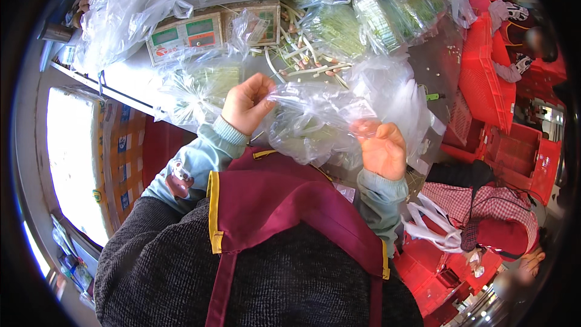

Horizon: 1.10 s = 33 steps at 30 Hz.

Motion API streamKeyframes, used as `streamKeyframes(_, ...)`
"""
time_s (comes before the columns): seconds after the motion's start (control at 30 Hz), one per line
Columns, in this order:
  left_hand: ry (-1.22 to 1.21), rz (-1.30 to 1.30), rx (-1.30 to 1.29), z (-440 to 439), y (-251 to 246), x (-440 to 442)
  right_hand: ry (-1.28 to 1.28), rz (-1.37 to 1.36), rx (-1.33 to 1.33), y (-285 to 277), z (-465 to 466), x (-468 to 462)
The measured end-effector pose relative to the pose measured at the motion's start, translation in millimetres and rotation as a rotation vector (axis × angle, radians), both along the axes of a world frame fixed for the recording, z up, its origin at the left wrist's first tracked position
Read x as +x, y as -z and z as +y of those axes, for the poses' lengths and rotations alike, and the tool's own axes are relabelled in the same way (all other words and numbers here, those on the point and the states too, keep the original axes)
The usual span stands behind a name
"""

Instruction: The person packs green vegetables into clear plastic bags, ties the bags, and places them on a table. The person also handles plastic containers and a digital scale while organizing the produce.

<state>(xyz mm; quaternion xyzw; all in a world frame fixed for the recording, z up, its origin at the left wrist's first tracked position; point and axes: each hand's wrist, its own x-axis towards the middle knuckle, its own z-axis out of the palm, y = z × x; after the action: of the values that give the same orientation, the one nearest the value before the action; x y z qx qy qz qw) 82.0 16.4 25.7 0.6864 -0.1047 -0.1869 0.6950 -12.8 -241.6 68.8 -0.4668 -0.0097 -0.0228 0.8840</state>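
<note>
Between my hands a clear plastic bag (pixel 313 100) is stretched, its upper edge crumpled. My left hand (pixel 248 102) pinches one end of it between thumb and fingers. At the other end, my right hand (pixel 385 151) grips the film, with its fingertips seen through the plastic. Pale green vegetables (pixel 308 129) show through the film below, close against my apron; glare hides whether they lie in this same bag. A knotted clear bag of greens (pixel 199 86) rests on the metal table, left of my left hand. Thin clear bags (pixel 390 86) are heaped beyond my right hand.
Digital scale displays (pixel 186 36) face me, near loose cut stem ends (pixel 313 54). Bagged greens (pixel 333 32) pile up at the back. A green-handled tool (pixel 433 96) lies at right. Red crates (pixel 485 72) and a person in a checked garment (pixel 490 209) are beyond the table.
</note>
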Motion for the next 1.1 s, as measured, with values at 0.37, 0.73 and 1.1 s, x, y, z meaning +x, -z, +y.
streamKeyframes(0.37,0.569,-0.322,-0.217,-15.9,-40.1,-8.2,-0.433,0.158,-0.223,-24.5,31.4,4.9)
streamKeyframes(0.73,-0.110,-0.636,0.114,66.9,-79.2,63.7,0.087,0.131,-0.184,-3.4,3.4,6.2)
streamKeyframes(1.1,-0.170,-0.385,1.543,292.6,-46.7,238.7,0.115,0.262,-0.206,16.4,-1.2,1.7)
